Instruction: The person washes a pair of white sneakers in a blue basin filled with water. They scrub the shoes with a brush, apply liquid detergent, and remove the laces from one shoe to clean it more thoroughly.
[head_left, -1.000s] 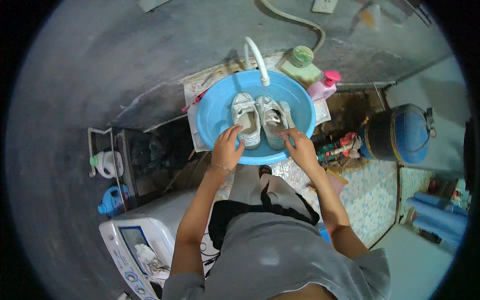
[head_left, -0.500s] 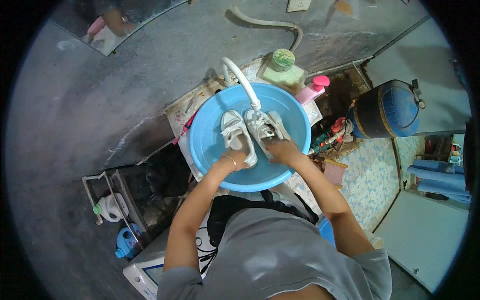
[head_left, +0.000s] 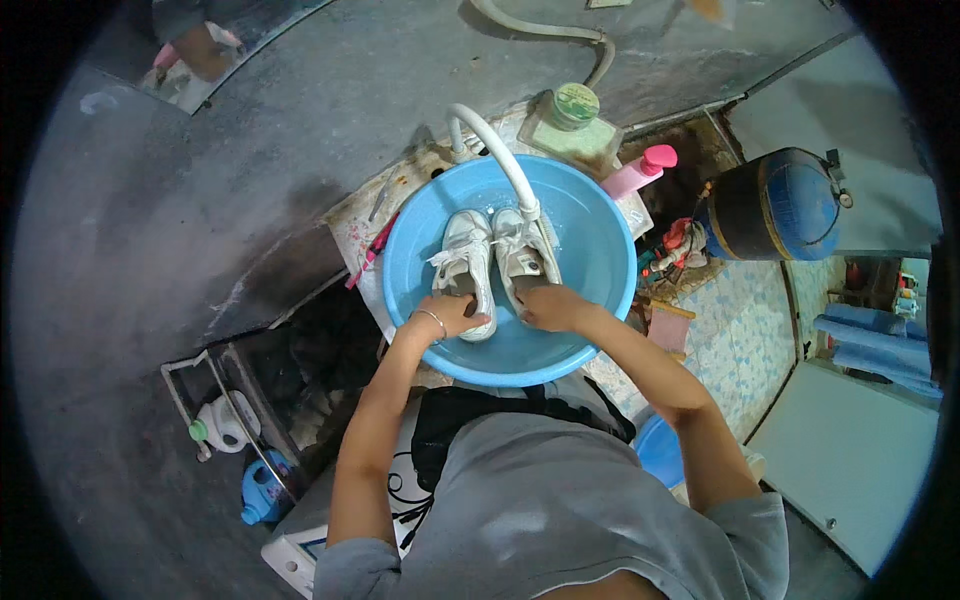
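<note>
Two white shoes sit side by side in a light blue basin (head_left: 410, 300), toes pointing away from me. My left hand (head_left: 452, 315) grips the left shoe (head_left: 466, 250) at its heel, fingers inside the opening. My right hand (head_left: 552, 307) holds the heel of the right shoe (head_left: 518, 262) the same way. A curved white faucet (head_left: 497, 150) hangs over the right shoe's toe and hides part of it. Pale bristles of a brush (head_left: 549, 236) show at that shoe's right edge; the rest of the brush is covered.
Behind the basin stand a round green-lidded tub (head_left: 575, 105) and a pink pump bottle (head_left: 640, 173). A pink-handled tool (head_left: 373, 250) lies left of the basin. A blue-black tank (head_left: 775, 205) is at right, and a rack with a white jug (head_left: 228, 420) at left.
The right shoe has shifted right, over most of the brush. Both shoes now sit closer together. The view has shifted slightly.
</note>
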